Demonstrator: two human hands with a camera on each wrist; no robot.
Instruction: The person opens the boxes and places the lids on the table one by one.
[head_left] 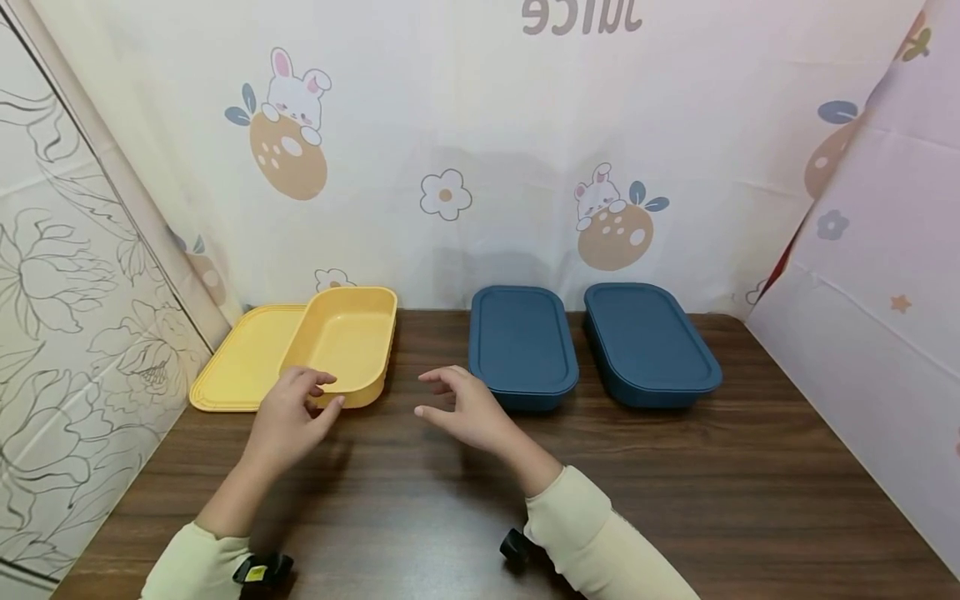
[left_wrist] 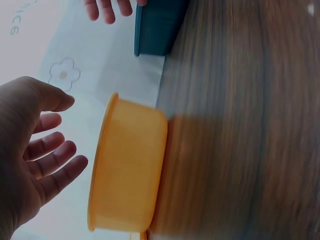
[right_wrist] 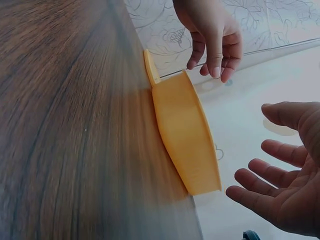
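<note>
An uncovered yellow food container stands at the back left, its hollow inside facing up. Part of it overlaps a flat yellow lid lying to its left. My left hand hovers at the container's near left corner, fingers spread and holding nothing. To the right of the container my right hand is in the air with thumb and fingers apart, also holding nothing. Seen from the left wrist, the container's side wall lies just beyond the left fingers.
Two dark blue lidded containers, one in the middle and one further right, stand along the back of the brown wooden table. A printed cloth hangs right behind them. A flower-patterned panel borders the left side.
</note>
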